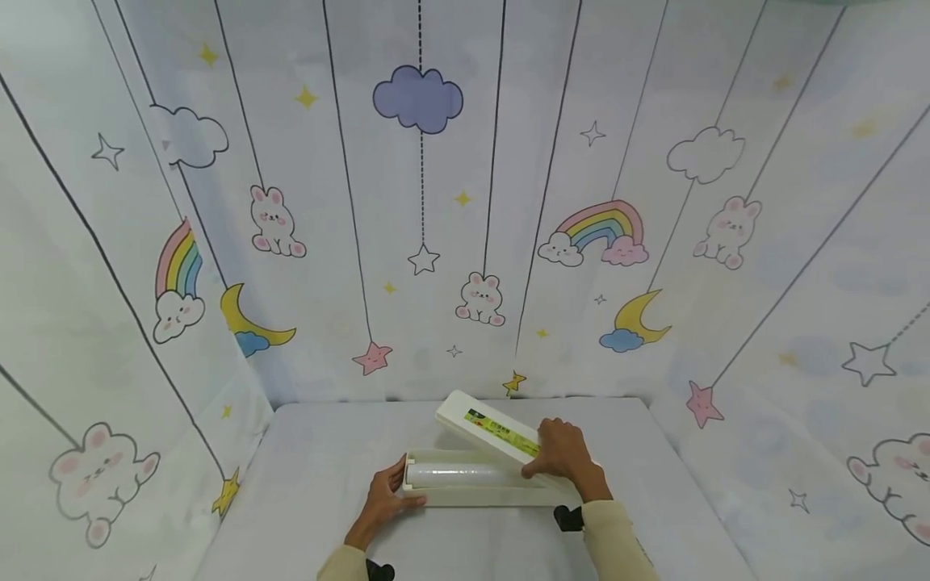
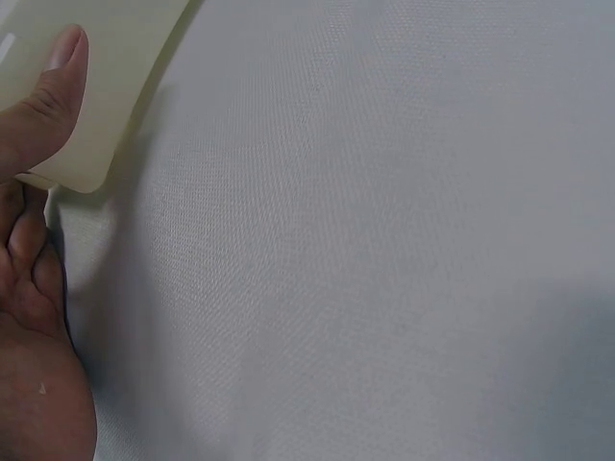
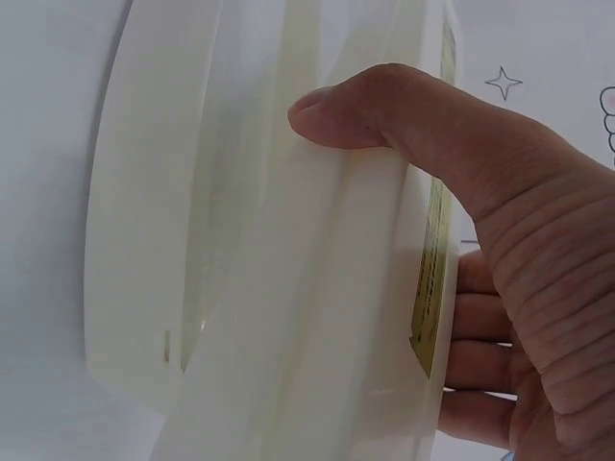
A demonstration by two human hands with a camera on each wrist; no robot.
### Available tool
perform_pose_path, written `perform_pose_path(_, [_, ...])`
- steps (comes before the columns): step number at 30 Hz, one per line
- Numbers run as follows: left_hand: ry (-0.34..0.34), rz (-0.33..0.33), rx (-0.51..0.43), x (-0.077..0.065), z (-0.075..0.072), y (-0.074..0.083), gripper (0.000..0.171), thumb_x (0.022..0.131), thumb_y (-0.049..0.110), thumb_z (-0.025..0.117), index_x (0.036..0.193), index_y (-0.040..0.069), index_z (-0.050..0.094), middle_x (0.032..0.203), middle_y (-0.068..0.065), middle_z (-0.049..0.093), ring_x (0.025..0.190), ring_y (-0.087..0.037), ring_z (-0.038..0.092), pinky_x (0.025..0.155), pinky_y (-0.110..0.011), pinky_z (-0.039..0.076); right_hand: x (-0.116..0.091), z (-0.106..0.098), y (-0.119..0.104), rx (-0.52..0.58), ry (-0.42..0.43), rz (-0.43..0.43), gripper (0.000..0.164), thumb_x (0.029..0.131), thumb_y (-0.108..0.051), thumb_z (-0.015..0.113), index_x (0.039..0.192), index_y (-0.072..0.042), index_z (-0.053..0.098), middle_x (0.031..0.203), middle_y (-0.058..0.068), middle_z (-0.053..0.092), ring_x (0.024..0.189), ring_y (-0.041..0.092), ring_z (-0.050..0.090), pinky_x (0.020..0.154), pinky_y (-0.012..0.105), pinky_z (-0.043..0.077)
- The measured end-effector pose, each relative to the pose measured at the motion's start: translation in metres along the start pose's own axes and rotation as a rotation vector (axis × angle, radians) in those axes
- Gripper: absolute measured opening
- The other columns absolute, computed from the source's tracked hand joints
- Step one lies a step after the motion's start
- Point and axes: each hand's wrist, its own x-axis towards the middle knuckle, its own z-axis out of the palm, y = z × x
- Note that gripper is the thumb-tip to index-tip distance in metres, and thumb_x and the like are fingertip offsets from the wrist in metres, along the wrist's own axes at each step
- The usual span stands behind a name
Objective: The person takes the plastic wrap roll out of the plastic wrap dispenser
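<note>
A long cream plastic cling film box [image 1: 479, 497] lies crosswise on the table, its top open. Inside it rests a shiny, clear-whitish roll of cling film [image 1: 458, 474]. My left hand [image 1: 383, 494] grips the box's left end, the thumb [image 2: 67, 91] pressed on its front face and the other fingers round the end. Slanted above the right half is the white lid [image 1: 452, 405], bearing a green and yellow label [image 1: 501, 432]. My right hand [image 1: 565, 450] holds that lid, with the thumb [image 3: 356, 110] on its underside edge and the fingers on the outer, labelled side.
A white cloth covers the table [image 1: 327, 436]. Around its back and sides hang pale curtains [image 1: 363, 202] printed with bunnies, clouds, stars and rainbows. Black wrist mounts [image 1: 568, 518] sit by both cream sleeves [image 1: 617, 532].
</note>
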Motion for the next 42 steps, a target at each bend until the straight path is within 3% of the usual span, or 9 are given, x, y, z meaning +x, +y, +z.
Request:
perform_pose_path(7, [0.011,0.003,0.002,0.001,0.000,-0.004,0.100,0.069,0.009,0.092,0.148,-0.013,0.036,0.152,-0.030,0.042,0.141,-0.047,0.042,0.118,-0.045,0.039,-0.002,-0.001,0.002,-0.010,0.012,-0.005,0.059,0.051,-0.054,0.091,0.078,-0.011,0.062,0.065,-0.002,0.049,0.060,0.015,0.044,0.049,0.027,0.034])
perform_pose_path(19, [0.028,-0.028,-0.046,0.003,0.001,-0.007,0.103,0.067,0.008,0.093,0.150,-0.010,0.035,0.154,-0.026,0.042,0.143,-0.043,0.042,0.120,-0.047,0.034,-0.005,-0.005,0.009,-0.014,0.012,0.047,0.060,0.051,-0.056,0.090,0.078,-0.012,0.061,0.064,-0.002,0.050,0.059,0.015,0.046,0.049,0.027,0.034])
perform_pose_path(24, [0.023,-0.033,-0.032,0.004,0.001,-0.010,0.103,0.067,0.009,0.094,0.150,-0.009,0.036,0.154,-0.025,0.042,0.143,-0.041,0.044,0.120,-0.044,0.037,-0.007,-0.007,0.011,-0.008,0.019,0.059,0.059,0.052,-0.055,0.090,0.078,-0.012,0.060,0.063,-0.002,0.050,0.058,0.015,0.046,0.048,0.026,0.034])
perform_pose_path(34, [0.031,-0.034,-0.030,0.001,0.001,-0.012,0.101,0.066,0.009,0.094,0.149,-0.008,0.039,0.153,-0.024,0.044,0.142,-0.040,0.046,0.117,-0.025,0.043,-0.009,-0.009,0.015,0.027,0.042,0.065,0.057,0.051,-0.053,0.090,0.072,-0.012,0.055,0.060,-0.001,0.048,0.054,0.015,0.044,0.045,0.026,0.032])
perform_pose_path(38, [0.030,-0.044,-0.033,0.001,0.001,-0.010,0.101,0.067,0.008,0.093,0.150,-0.007,0.038,0.153,-0.024,0.045,0.142,-0.040,0.045,0.118,-0.027,0.042,-0.008,-0.008,0.017,0.021,0.047,0.061,0.056,0.052,-0.054,0.089,0.071,-0.013,0.054,0.060,-0.001,0.047,0.054,0.015,0.043,0.045,0.026,0.032])
perform_pose_path(42, [0.016,-0.046,-0.037,0.001,0.000,-0.006,0.102,0.066,0.007,0.093,0.150,-0.009,0.036,0.153,-0.025,0.044,0.143,-0.041,0.043,0.121,-0.039,0.039,-0.009,-0.009,0.019,0.012,0.044,0.076,0.057,0.052,-0.054,0.089,0.071,-0.013,0.055,0.060,-0.001,0.048,0.055,0.015,0.044,0.045,0.026,0.033])
